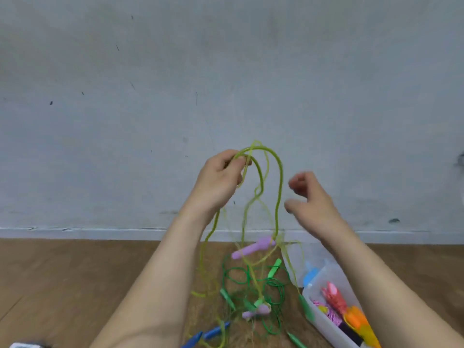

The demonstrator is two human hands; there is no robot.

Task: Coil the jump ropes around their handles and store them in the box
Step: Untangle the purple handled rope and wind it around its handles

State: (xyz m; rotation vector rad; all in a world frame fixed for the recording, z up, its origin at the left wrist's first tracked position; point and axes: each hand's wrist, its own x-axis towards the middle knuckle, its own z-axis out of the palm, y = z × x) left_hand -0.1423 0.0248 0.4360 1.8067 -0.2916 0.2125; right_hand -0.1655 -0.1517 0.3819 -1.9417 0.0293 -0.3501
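Observation:
My left hand (pixel 221 180) is raised in front of the wall and pinches the top of a yellow-green jump rope (pixel 277 194), whose loops hang down to the floor. Two purple handles belong to it: one (pixel 253 247) dangles near the baseboard line, the other (pixel 257 311) lies lower among the ropes. My right hand (pixel 310 197) hovers just right of the hanging loops with fingers loosely curled, holding nothing. A clear plastic box (pixel 324 322) sits at the lower right with coiled ropes and pink, orange and yellow handles inside.
A dark green rope (pixel 251 280) with green handles lies tangled on the wooden floor (pixel 75 285) under the hanging loops. Blue handles (pixel 213 332) lie at the bottom edge. A grey wall (pixel 150 96) stands straight ahead.

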